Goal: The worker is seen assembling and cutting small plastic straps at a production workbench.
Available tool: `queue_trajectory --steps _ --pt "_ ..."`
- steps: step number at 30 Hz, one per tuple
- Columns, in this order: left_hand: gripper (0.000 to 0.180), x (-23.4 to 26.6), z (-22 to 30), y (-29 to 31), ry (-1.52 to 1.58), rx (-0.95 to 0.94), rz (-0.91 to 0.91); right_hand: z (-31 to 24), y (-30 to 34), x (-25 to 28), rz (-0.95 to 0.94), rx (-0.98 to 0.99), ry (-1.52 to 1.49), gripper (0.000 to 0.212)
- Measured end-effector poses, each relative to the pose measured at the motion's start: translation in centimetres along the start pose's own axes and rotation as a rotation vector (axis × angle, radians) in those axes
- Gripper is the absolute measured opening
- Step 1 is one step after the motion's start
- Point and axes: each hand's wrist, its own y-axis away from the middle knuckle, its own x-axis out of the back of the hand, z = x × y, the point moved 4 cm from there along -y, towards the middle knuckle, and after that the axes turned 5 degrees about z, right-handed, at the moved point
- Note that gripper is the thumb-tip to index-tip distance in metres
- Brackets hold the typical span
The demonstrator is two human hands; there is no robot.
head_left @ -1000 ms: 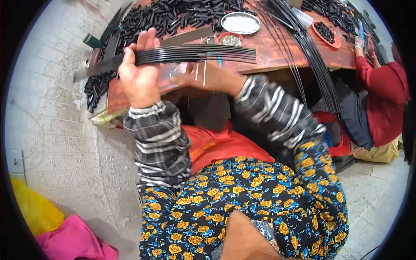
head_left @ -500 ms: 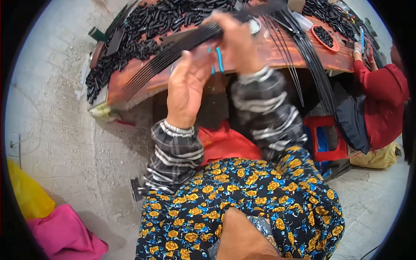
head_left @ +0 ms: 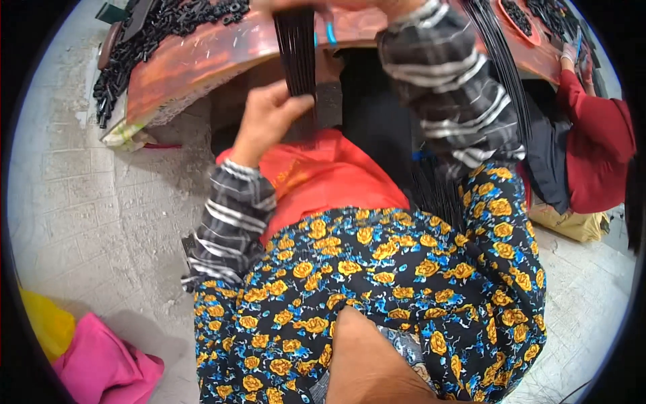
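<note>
A bundle of thin black rods [head_left: 297,57] hangs nearly upright over my lap at the table's near edge. My left hand [head_left: 268,120] is closed round its lower part, thumb across the front. At the top edge of the picture my right hand [head_left: 363,4] grips the upper part of the bundle; this hand is partly cut off and blurred. The rods' upper ends are out of view, and the lower tips blur over the red cloth [head_left: 326,172] on my lap. Just right of the bundle lies a tool with teal handles [head_left: 330,33].
Many small black pieces [head_left: 161,34] are heaped on the reddish table [head_left: 195,64]. More long black rods [head_left: 501,54] overhang its edge at right, near an orange bowl [head_left: 521,20] of black bits. A co-worker's red sleeve [head_left: 592,135] is beyond. Pink cloth [head_left: 101,357] lies on the floor.
The bundle has swung from a slant toward the left to nearly upright. My left hand, open beside it before, has closed on its lower part. The view has shifted down toward my lap.
</note>
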Motion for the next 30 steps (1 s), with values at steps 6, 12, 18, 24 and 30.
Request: queue_trajectory --steps 6,12,18,24,30 --pt "0.022 -2.2 -4.9 5.5 0.108 0.189 0.084 3.4 3.3 -7.4 -0.025 -0.233 -0.2 0.032" --pt "0.021 -2.9 -5.4 7.7 0.287 0.396 0.099 3.9 5.0 -10.3 -0.144 -0.425 -0.243 0.026" --pt "0.036 7.3 2.8 4.2 0.118 -0.012 0.305 3.5 4.8 -10.4 -0.124 -0.249 -0.334 0.029" --pt "0.06 7.1 15.0 -2.6 0.316 -0.324 0.232 1.8 4.6 -10.5 -0.24 -0.294 -0.365 0.021" --pt "0.067 5.9 17.4 -1.4 0.361 -0.327 0.089 1.9 5.5 -10.3 -0.362 -0.231 -0.67 0.058"
